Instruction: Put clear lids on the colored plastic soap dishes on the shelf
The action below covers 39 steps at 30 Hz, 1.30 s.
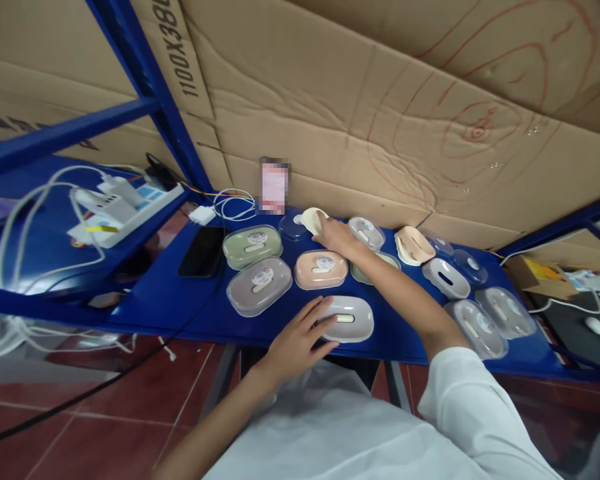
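Note:
A pale grey oval soap dish (357, 317) with a slot in its middle lies near the table's front edge. My left hand (300, 340) rests on its left end, fingers spread. Across the table, my right hand (335, 237) has its fingers on a cream oval dish piece (313, 219), partly hidden by the fingers. Beside that piece is a clear plastic lid (293, 227). Lidded soap dishes stand around my hands: a peach one (321, 270), a green one (253, 247) and a grey-mauve one (259, 285). Another green dish (375, 268) is partly behind my right forearm.
More dishes and lids lie rightward, including a peach dish (415, 245), a slotted grey dish (447, 279) and a clear-lidded dish (477, 327). Leftward are a black phone (201, 252) and a power strip (130, 212) with cables. A cardboard wall (330, 133) stands behind.

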Each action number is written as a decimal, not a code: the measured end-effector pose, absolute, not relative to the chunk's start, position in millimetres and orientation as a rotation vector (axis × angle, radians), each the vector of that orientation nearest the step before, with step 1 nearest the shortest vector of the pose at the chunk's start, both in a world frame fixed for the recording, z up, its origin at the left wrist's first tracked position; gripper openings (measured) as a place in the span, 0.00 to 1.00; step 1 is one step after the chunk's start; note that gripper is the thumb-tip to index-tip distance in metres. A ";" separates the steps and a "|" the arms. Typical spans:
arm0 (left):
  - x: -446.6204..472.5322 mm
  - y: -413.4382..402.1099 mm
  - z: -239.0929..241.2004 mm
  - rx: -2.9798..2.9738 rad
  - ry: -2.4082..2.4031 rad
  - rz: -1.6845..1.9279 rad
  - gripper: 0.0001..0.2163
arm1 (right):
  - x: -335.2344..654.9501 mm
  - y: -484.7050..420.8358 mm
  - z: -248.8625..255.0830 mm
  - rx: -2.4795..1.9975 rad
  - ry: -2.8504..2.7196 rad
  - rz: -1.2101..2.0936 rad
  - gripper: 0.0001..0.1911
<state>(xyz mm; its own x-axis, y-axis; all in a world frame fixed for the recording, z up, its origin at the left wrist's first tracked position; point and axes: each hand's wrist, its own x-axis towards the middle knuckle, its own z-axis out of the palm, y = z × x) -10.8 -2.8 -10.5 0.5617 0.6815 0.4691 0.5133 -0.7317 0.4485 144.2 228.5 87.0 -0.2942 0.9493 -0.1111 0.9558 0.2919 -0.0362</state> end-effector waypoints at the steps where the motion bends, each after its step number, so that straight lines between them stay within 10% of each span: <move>1: -11.1 -2.9 -11.3 2.537 0.990 0.926 0.21 | 146.6 228.4 84.6 1.865 2.434 -0.130 0.45; 16: -14.0 -5.2 -8.6 2.508 1.003 0.888 0.21 | 144.3 271.3 81.6 0.931 2.872 -0.016 0.43; 31: -16.3 -5.2 -3.5 2.154 1.078 0.782 0.40 | 198.9 202.1 107.6 1.346 3.358 -1.113 0.45; 39: -17.4 -3.4 -8.1 1.959 1.118 0.787 0.45 | 272.6 -1.9 54.3 1.563 3.166 -0.396 0.41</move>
